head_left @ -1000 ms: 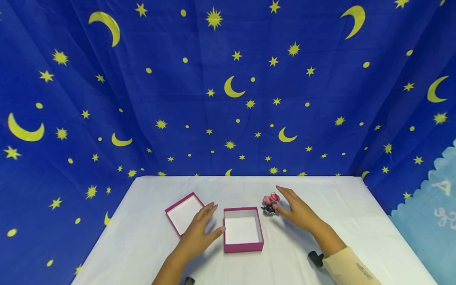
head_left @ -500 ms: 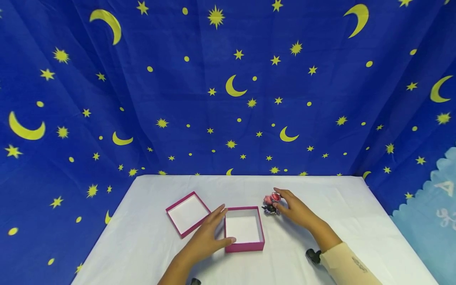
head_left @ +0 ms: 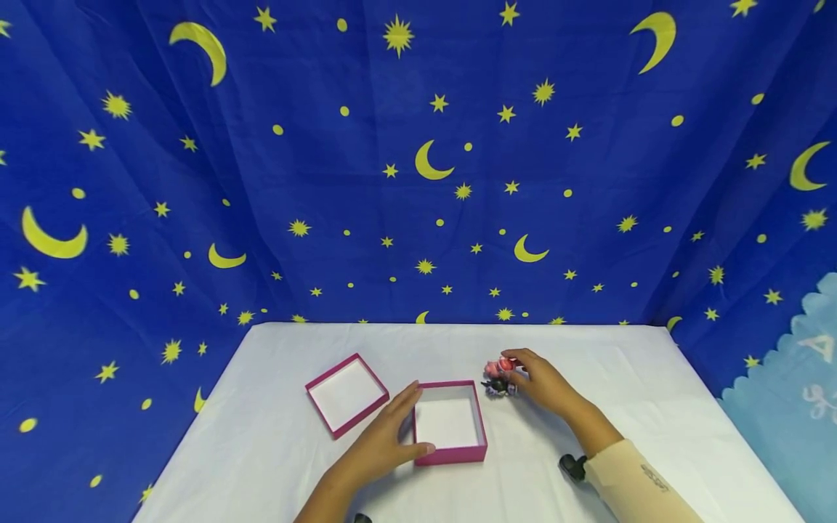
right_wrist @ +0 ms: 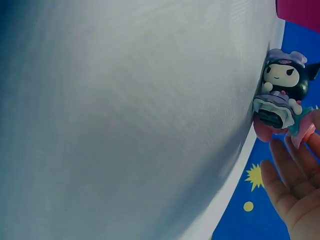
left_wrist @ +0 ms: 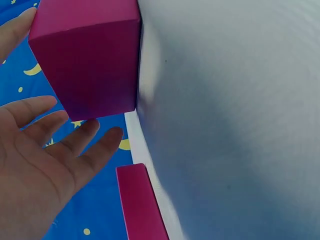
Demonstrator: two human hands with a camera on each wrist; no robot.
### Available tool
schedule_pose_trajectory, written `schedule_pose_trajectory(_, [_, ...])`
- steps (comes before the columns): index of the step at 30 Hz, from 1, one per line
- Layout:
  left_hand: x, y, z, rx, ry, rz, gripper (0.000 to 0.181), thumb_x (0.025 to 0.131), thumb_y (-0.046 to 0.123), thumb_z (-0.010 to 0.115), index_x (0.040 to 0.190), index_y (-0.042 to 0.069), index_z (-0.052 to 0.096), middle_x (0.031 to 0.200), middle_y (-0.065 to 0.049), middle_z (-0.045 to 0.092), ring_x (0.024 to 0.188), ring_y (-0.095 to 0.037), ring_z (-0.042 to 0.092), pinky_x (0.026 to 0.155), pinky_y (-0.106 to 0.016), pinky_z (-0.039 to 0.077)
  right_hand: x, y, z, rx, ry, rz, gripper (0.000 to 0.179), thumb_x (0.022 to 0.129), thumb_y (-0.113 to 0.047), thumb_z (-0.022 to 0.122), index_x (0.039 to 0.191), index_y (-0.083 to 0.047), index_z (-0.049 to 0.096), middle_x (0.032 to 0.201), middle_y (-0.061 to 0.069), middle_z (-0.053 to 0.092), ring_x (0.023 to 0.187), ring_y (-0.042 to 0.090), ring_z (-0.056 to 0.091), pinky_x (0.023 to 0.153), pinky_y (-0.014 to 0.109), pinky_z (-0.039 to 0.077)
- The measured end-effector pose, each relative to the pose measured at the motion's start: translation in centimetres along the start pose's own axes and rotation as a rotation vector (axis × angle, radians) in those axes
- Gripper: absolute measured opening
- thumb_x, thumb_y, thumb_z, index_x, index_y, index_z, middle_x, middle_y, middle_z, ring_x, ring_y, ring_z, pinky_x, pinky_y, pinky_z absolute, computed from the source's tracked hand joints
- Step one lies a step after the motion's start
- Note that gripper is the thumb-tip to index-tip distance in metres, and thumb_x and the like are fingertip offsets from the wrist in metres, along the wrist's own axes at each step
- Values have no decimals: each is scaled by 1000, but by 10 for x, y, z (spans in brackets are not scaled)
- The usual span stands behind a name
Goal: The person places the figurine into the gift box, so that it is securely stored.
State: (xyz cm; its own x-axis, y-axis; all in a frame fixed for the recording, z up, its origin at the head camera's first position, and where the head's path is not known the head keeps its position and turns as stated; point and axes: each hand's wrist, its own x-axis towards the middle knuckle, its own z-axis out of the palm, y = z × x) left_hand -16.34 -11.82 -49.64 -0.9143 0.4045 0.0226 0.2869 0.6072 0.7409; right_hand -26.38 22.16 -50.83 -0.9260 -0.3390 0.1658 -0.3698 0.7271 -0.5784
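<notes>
In the head view, my left hand (head_left: 386,443) spans the left side of an open magenta box (head_left: 451,455) with a white inside. Its thumb lies at the front rim and its fingers at the back left corner; the left wrist view shows these fingers loosely extended beside the box. To the right of the box, my right hand (head_left: 546,381) pinches a pink figurine (head_left: 505,364) between thumb and fingers. Touching or close beside it is a black and purple figurine (right_wrist: 282,82) with a white face and dark pointed ear. Fingers partly hide the pink one.
The matching magenta lid (head_left: 346,396) lies inside up, left of the box. A white cloth (head_left: 588,349) covers the table. Behind it hangs a blue curtain (head_left: 366,181) with yellow moons and stars. A black wrist device (head_left: 572,468) sits by the right sleeve.
My left hand has moved right, from beside the lid to the box's left side. My right hand has come down and closed in on the pink figurine. Box and lid stay put.
</notes>
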Motion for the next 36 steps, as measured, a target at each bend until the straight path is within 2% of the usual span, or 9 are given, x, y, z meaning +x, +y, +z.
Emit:
schedule_pose_trajectory(11, [-1, 2, 1, -6, -16, -26, 97, 86, 50, 77, 161, 15, 27, 171, -4, 17, 154, -37, 26, 121, -63, 28, 1, 1, 2, 18, 62, -22, 36, 95, -9, 68, 129, 1, 61, 125, 19, 66, 113, 39, 67, 98, 55, 55])
schedule_pose_trajectory(17, [-1, 2, 1, -26, -23, -44, 97, 86, 48, 78, 161, 14, 28, 172, -6, 14, 153, -41, 27, 119, -66, 30, -2, 1, -1, 72, 108, -39, 35, 95, -3, 66, 128, 1, 59, 128, 20, 63, 117, 42, 66, 102, 53, 54])
schedule_pose_trajectory(24, [0, -1, 2, -38, -22, -67, 98, 85, 50, 78, 161, 15, 28, 172, 0, 14, 155, -38, 24, 121, -64, 29, -7, -6, -3, 116, 128, -82, 34, 95, -2, 67, 128, 0, 58, 125, 18, 62, 119, 39, 66, 104, 49, 53])
schedule_pose_trajectory(29, [1, -4, 3, -43, -23, -67, 99, 84, 52, 78, 161, 15, 28, 172, 0, 14, 155, -37, 23, 122, -63, 28, -13, -11, -3, 185, 139, -104, 34, 94, 0, 67, 126, 0, 58, 123, 17, 61, 118, 39, 67, 103, 46, 53])
schedule_pose_trajectory(36, [3, -8, 3, -47, -26, -55, 100, 83, 55, 77, 161, 14, 29, 172, -1, 15, 155, -37, 24, 121, -64, 28, -22, -19, -4, 148, 144, -99, 34, 93, -4, 70, 125, -3, 59, 123, 14, 62, 117, 36, 67, 101, 45, 55])
